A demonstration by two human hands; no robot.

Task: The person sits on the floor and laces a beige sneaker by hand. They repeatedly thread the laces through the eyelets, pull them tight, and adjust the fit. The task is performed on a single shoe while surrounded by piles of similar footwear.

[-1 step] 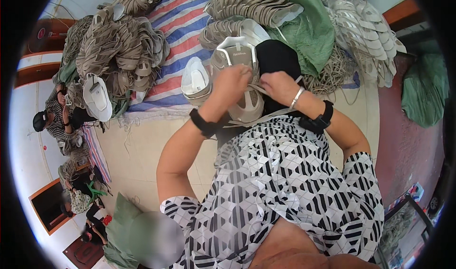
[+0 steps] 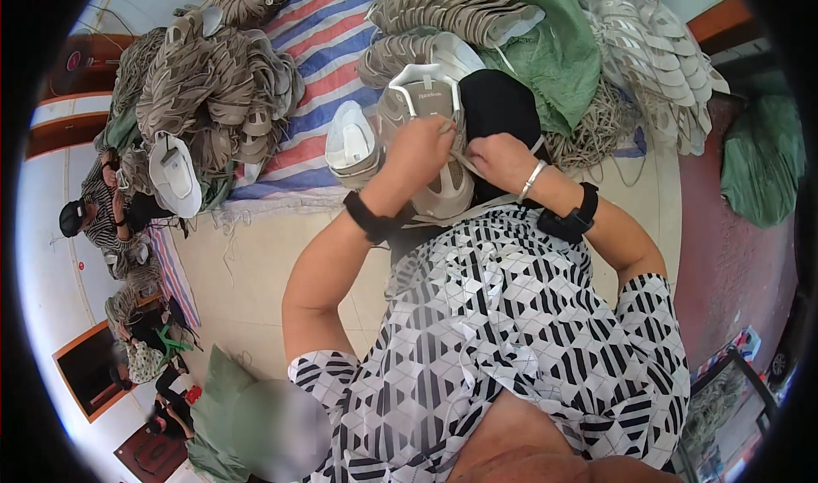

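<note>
A beige and white shoe upper (image 2: 443, 195) rests across my lap, its toe toward me and its white-edged collar away from me. Above its front, my left hand (image 2: 421, 152) pinches a beige shoelace (image 2: 461, 156). My right hand (image 2: 501, 164) grips the same lace just to the right, its fingers closed. The lace runs between the two hands; the eyelets behind my left hand are hidden. Another strand of lace passes under my wrists along my lap. Just left of the upper stands another upper (image 2: 351, 142) with a white lining.
A striped sheet (image 2: 294, 155) carries bundled uppers (image 2: 209, 86) at the left and a row of uppers (image 2: 447, 14) ahead. A green sack (image 2: 562, 65) and loose laces (image 2: 588, 129) lie ahead right, near pale stacked pieces (image 2: 652, 65). People (image 2: 102, 214) work at the far left.
My left hand and wrist have shifted slightly to the right. Both hands keep their hold on the shoelace.
</note>
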